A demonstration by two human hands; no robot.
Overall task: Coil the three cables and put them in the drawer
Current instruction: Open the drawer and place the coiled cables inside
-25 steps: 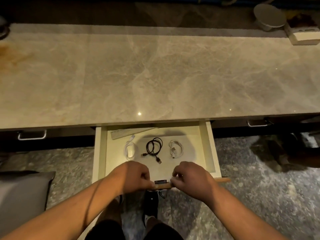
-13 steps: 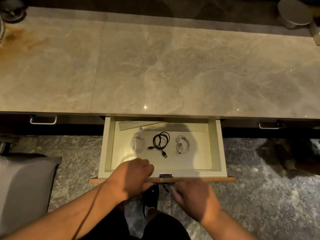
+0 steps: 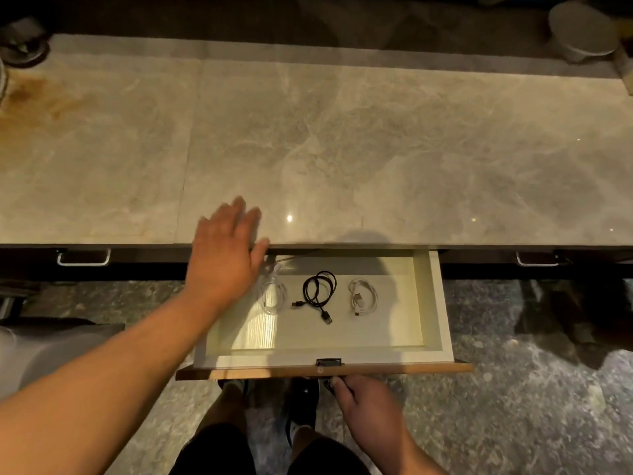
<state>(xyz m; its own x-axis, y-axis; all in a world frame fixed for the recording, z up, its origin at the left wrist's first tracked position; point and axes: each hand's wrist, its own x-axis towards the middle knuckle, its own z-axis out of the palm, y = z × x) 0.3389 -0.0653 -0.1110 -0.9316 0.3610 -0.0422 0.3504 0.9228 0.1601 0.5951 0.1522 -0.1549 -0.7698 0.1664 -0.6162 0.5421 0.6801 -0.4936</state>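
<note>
The drawer (image 3: 442, 313) under the marble counter stands pulled out. Three coiled cables lie in a row on its pale floor: a white one (image 3: 273, 293) at the left, a black one (image 3: 319, 293) in the middle, a white one (image 3: 363, 295) at the right. My left hand (image 3: 227, 257) hovers open, fingers spread, over the drawer's left rear corner and the counter edge, holding nothing. My right hand (image 3: 363, 402) is below the wooden drawer front, fingers curled at the handle beneath the small lock (image 3: 329, 362).
The marble counter (image 3: 342, 149) spans the view. A round grey object (image 3: 582, 32) sits at its far right, a dark object (image 3: 20, 46) at far left. Shut drawers with metal handles (image 3: 84, 258) flank the pulled-out one. My legs and shoes stand below.
My left hand left the drawer front and rose, opening, over the drawer's left rear corner. My right hand dropped below the front edge. The drawer stays out.
</note>
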